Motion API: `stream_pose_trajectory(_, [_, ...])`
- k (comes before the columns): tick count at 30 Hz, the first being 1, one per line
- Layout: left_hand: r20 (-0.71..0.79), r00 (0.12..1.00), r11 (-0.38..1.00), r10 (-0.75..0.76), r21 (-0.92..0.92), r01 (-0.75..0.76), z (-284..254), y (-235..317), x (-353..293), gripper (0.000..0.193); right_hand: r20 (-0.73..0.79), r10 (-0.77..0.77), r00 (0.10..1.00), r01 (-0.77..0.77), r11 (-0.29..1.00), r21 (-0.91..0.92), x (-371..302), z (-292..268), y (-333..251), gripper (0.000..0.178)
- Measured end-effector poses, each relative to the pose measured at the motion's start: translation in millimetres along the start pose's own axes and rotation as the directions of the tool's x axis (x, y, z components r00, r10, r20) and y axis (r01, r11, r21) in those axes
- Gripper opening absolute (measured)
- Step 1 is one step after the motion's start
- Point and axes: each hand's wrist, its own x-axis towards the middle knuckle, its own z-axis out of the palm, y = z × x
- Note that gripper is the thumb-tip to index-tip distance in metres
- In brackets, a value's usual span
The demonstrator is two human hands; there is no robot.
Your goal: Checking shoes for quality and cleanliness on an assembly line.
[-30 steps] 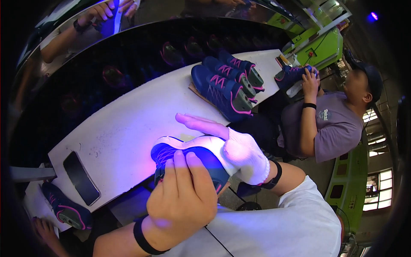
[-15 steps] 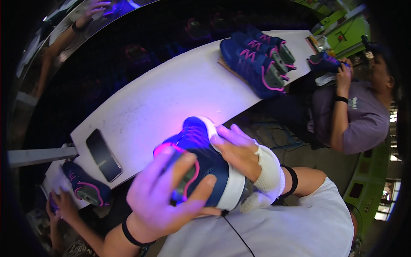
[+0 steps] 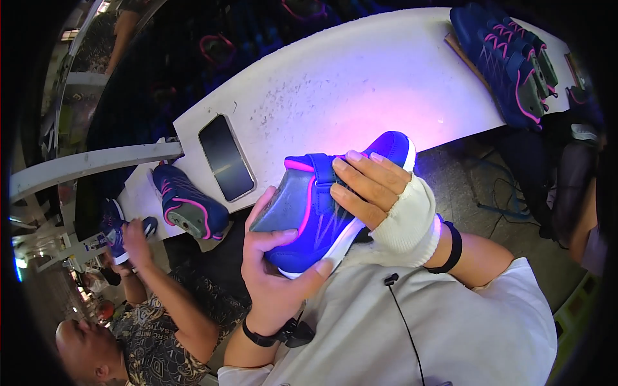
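In front of my chest I hold a navy shoe (image 3: 312, 222) with pink trim and a white sole, lit bright blue-violet. A grey shoe last (image 3: 283, 201) fills its opening. My left hand (image 3: 280, 273) is wrapped round the heel end, its thumb by the sole and fingers at the collar. Across the upper, near the toe, lie the fingers of my right hand (image 3: 380, 193), pressed against the strap and forefoot; its thumb is hidden. That hand wears a white fingerless knit glove (image 3: 412, 222).
A white bench (image 3: 283, 96) curves ahead, with a black phone (image 3: 225, 157) on it. Several similar shoes (image 3: 505, 64) stand at the far right, another shoe (image 3: 190, 202) at the left. A co-worker (image 3: 167, 328) at left handles a shoe (image 3: 116, 228). A metal bar (image 3: 96, 164) crosses there.
My view has swung left. The shoe has turned, its side now facing up and its toe to the right. My left hand has closed round the heel; my right fingers now lie over the upper.
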Motion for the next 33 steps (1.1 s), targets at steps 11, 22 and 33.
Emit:
stream_pose_trajectory(11, [0.086,0.995,0.993,-0.049,-0.101,0.057,-26,-17,28,0.063,0.221,0.427,0.877,-0.475,0.840,0.261,-18,-21,44,0.089])
stream_pose_trajectory(22, [0.133,0.991,0.999,-0.028,-0.015,0.030,-27,-6,30,0.055,0.422,0.514,0.747,-0.648,0.422,0.633,-18,-32,57,0.078])
stream_pose_trajectory(33, [0.268,0.961,0.997,0.068,0.012,-0.074,-37,2,65,0.055,0.151,-0.019,0.988,0.020,1.000,-0.007,-9,-23,61,0.078])
